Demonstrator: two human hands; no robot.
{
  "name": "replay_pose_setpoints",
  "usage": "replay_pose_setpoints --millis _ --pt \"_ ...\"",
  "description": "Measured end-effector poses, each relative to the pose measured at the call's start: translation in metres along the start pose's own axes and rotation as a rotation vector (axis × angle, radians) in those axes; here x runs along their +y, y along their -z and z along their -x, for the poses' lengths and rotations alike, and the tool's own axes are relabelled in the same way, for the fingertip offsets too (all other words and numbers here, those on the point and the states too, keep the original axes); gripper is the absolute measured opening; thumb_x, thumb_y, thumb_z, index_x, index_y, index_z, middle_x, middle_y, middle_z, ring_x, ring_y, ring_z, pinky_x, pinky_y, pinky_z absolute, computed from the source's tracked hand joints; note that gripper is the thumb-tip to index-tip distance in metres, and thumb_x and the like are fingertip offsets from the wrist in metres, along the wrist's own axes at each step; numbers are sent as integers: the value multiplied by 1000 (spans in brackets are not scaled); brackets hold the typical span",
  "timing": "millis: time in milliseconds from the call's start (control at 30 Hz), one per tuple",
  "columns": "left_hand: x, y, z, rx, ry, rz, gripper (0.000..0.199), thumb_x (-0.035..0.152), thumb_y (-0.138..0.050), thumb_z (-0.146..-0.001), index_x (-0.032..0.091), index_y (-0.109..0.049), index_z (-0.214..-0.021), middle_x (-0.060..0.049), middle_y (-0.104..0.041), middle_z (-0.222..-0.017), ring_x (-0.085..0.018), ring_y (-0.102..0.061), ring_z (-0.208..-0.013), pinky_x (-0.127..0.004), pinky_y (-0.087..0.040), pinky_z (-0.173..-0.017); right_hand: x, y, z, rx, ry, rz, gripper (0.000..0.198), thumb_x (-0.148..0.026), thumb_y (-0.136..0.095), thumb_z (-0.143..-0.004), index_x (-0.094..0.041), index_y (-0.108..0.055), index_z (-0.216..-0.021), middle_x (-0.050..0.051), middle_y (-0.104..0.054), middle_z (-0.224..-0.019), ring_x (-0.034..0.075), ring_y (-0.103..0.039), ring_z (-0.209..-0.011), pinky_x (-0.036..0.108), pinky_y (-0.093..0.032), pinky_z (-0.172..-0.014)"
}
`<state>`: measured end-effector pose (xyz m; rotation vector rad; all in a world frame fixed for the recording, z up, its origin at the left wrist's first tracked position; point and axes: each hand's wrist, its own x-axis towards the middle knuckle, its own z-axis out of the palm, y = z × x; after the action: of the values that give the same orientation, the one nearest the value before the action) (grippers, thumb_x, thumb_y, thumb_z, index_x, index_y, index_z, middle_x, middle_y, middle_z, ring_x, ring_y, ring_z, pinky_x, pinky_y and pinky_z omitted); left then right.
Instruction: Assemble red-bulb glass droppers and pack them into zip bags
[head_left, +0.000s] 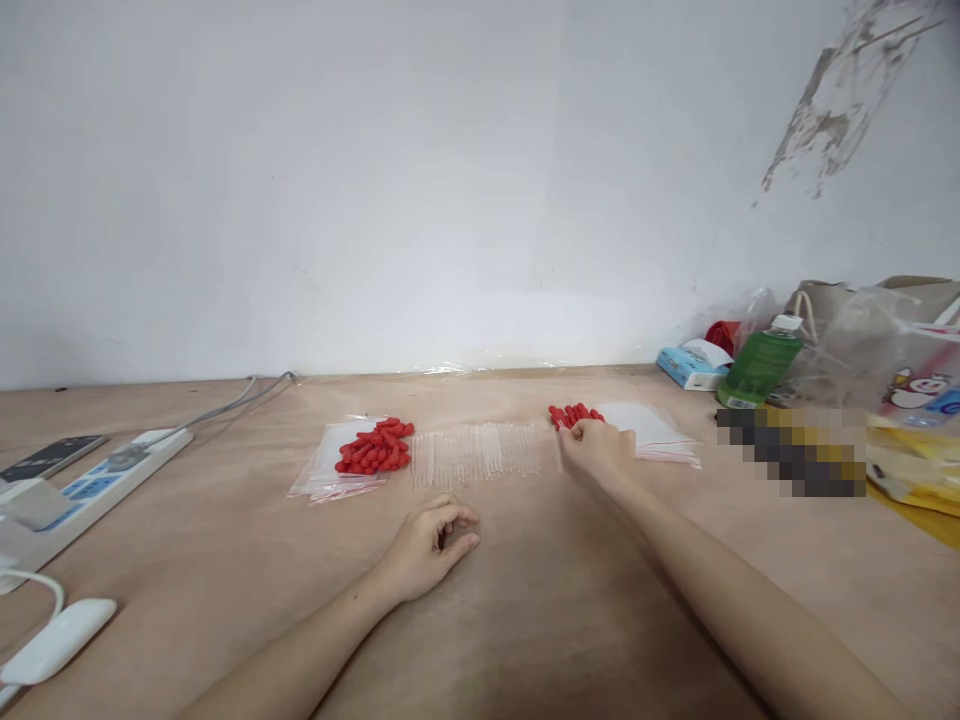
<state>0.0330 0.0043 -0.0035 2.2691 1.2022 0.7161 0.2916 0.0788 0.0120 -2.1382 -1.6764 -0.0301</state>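
My left hand [433, 545] rests on the wooden table with its fingers loosely curled and thumb apart, holding nothing. Just beyond it lies a row of thin, clear sticks [480, 452] set side by side. My right hand [598, 448] is at the right end of that row, fingertips pinched together at the near edge of a small pile of red, rounded pieces [574, 412]. What is between those fingertips is too small to make out. Left of the row, a larger pile of red pieces [375, 447] lies on clear plastic bags [330, 460].
More clear bags [656, 435] lie right of my right hand. Farther right stand a blue tissue pack [688, 370], a green bottle [763, 362] and plastic bags [847, 340]. At left are a power strip [97, 490], a phone [52, 457] and a white plug-like object [60, 640].
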Motion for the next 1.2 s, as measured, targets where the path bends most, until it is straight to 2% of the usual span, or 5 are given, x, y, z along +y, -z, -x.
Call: replay_pose_setpoints --millis 233,533,700,867,1200 --pt "-3 -1 0 1 -9 -2 18 28 -51 -78 18 -62 -89 -3 -56 -79 -12 -48 -66 -22 -39 -60 2 -25 -4 -15 -2 87 41 -41 -35 -83 -16 -65 -71 12 -63 -72 26 -57 -75 42 -26 -75" --pt "0 0 0 -4 -5 -21 18 27 -50 -79 18 -62 -90 -3 -56 -80 -11 -49 -66 -23 -39 -61 1 -27 -5 33 25 113 45 -41 -30 -86 -17 -65 -71 12 -64 -72 25 -57 -76 42 -23 -79" --pt "0 0 0 -11 -12 -24 19 28 -50 -80 19 -62 -90 -4 -56 -81 -12 -49 -68 -24 -40 -62 -3 -24 0 114 73 93 35 -38 -35 -83 -17 -62 -76 8 -64 -69 22 -56 -71 40 -24 -78" --pt "-1 -1 0 -8 -14 -17 19 28 -49 -80 19 -61 -91 -3 -56 -82 -12 -49 -67 -24 -40 -61 -9 -22 7 73 160 121 29 -35 -39 -81 -18 -61 -75 9 -65 -75 22 -56 -71 42 -23 -80" --pt "-2 -1 1 -11 -24 -27 20 29 -48 -80 19 -61 -91 -4 -56 -83 -12 -49 -67 -24 -39 -61 -14 -16 10 -54 157 158 36 -27 -35 -85 -12 -64 -72 13 -62 -67 23 -58 -66 45 -24 -77"
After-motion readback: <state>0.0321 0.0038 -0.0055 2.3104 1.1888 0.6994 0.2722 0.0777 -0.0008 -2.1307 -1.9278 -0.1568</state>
